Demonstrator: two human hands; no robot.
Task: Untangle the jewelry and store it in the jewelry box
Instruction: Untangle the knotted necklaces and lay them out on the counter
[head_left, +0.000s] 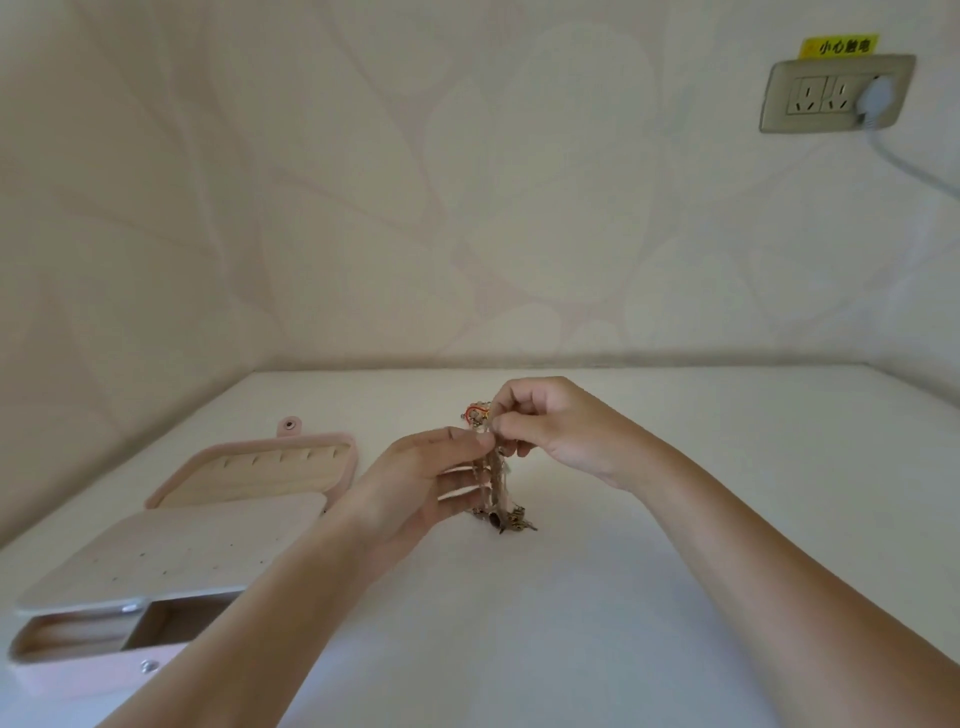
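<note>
A tangled bunch of jewelry (500, 496), thin chains with small dark charms and a red loop at the top, hangs over the middle of the white table (649, 597). Its lower end touches the tabletop. My right hand (550, 423) pinches the top of the bunch from the right. My left hand (434, 480) pinches the strands just below with thumb and forefinger. The pink jewelry box (171, 551) lies open at the left, its lid (270, 467) folded back and a lower compartment showing at the front.
The table meets a patterned wall at the back and left. A wall socket (836, 93) with a grey plug and cable sits high at the upper right. A snap tab (289, 427) sticks out behind the box lid.
</note>
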